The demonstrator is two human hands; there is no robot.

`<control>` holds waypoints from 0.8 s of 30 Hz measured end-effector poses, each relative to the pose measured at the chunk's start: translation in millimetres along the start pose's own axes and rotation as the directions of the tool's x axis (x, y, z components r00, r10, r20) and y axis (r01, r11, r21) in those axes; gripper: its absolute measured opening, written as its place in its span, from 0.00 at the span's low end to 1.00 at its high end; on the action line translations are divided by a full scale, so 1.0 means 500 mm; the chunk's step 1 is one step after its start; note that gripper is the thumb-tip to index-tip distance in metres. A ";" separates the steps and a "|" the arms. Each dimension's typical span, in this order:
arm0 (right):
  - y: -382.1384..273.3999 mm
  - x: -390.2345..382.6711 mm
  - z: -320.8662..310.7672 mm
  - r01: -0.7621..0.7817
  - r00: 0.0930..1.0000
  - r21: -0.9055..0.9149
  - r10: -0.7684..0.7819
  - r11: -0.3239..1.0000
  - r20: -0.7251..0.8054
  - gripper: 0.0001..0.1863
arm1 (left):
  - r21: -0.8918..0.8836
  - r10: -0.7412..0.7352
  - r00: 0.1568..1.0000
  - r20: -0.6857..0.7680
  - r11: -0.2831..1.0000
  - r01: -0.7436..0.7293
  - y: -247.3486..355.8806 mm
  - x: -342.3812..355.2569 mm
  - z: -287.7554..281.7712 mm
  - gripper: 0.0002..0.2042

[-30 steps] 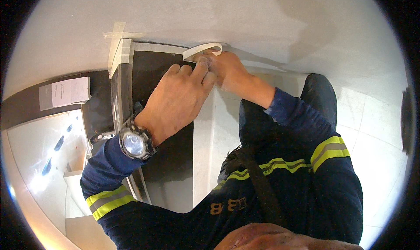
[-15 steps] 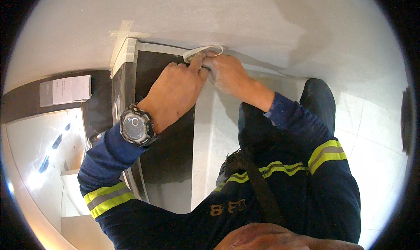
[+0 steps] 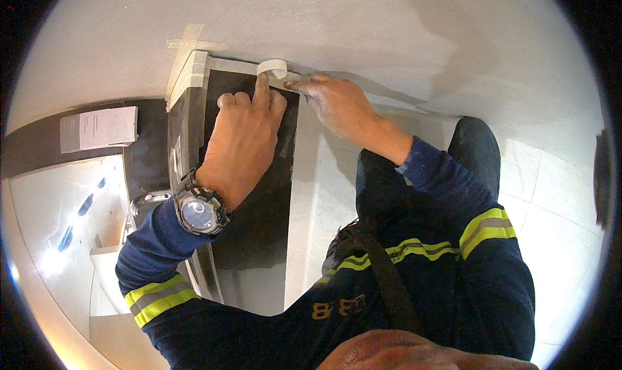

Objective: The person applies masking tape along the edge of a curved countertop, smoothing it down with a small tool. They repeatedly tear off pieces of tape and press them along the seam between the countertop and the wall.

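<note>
Fingers [image 3: 262, 92], left hand [image 3: 243, 137]: one extended, others curled | tape curl [image 3: 273, 66] touched, upper centre | right hand [image 3: 342, 105]: pinch can't be told

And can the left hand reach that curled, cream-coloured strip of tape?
Probably yes: the left hand has its index fingertip right at the curled tape, and nothing seems to block it.

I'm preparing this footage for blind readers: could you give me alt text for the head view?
A bare left-hand grip, index finger extended, and a bare right-hand grip are at a curled, cream-coloured tape strip along the edge of a flat, dark brown panel beside a pale wall. The left wrist wears a round-faced black watch.
</note>
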State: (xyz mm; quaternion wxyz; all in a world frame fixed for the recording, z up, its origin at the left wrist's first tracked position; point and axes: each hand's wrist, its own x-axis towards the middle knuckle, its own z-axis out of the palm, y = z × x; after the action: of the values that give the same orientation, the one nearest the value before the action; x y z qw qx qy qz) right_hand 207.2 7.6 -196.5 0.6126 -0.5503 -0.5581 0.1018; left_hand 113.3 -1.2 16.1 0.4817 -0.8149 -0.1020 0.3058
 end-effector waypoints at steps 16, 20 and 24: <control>-0.005 0.004 -0.007 0.032 0.999 -0.007 -0.032 0.999 -0.016 0.21 | 0.035 -0.169 0.983 0.070 0.985 0.167 -0.011 -0.021 -0.014 0.34; 0.004 0.001 -0.015 -0.012 1.000 -0.029 0.012 0.999 0.014 0.21 | 0.021 -0.185 0.982 0.029 0.983 0.184 -0.004 -0.009 0.001 0.34; -0.004 0.000 -0.023 -0.015 1.000 0.008 0.015 1.000 0.017 0.20 | 0.158 -0.231 0.972 0.042 0.962 0.221 0.004 -0.003 -0.023 0.29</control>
State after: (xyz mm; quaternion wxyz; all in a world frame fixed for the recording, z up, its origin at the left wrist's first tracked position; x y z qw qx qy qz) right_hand 215.6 0.7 -192.3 0.6093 -0.5512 -0.5586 0.1132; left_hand 118.7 -11.1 18.7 0.5709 -0.7492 -0.1853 0.2802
